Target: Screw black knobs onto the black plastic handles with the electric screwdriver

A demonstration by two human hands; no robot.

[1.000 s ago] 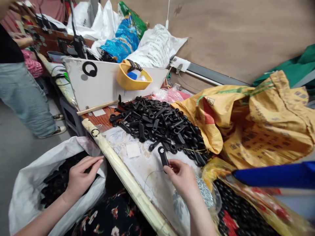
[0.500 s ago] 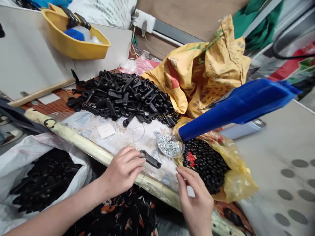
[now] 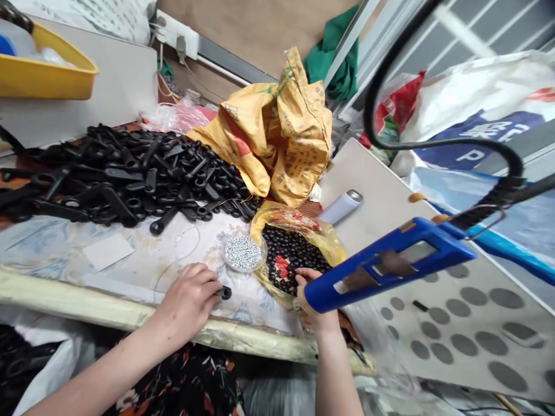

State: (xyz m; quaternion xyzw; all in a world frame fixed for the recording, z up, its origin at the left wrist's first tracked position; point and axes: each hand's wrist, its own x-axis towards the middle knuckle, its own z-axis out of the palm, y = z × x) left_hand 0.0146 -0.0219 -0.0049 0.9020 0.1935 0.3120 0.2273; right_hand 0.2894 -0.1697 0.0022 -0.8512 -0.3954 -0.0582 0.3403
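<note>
We find the left hand (image 3: 186,300) closed around a black plastic piece (image 3: 224,293), its fingers wrapped so far over the piece that only one end shows, projecting just past the fingertips above the floral cloth (image 3: 65,245) covering the bench. We judge the step in hand to be the handling of this single piece, which lies apart from the heap of black plastic pieces (image 3: 130,185) farther along the cloth. The right hand (image 3: 314,294) rests at the edge of a translucent yellow bag (image 3: 299,216) filled with small black parts (image 3: 290,254). Its fingers look partly extended, and the nose of a blue corded tool (image 3: 385,271) crosses just in front of them, so we cannot tell whether this hand has hold of the tool. A round clear dish of silver screws (image 3: 243,253) sits on the cloth beside the bag, up and between the hands. In our judgement, the next move calls for the left hand to keep the piece steady and for the right hand's grip to be settled.
</note>
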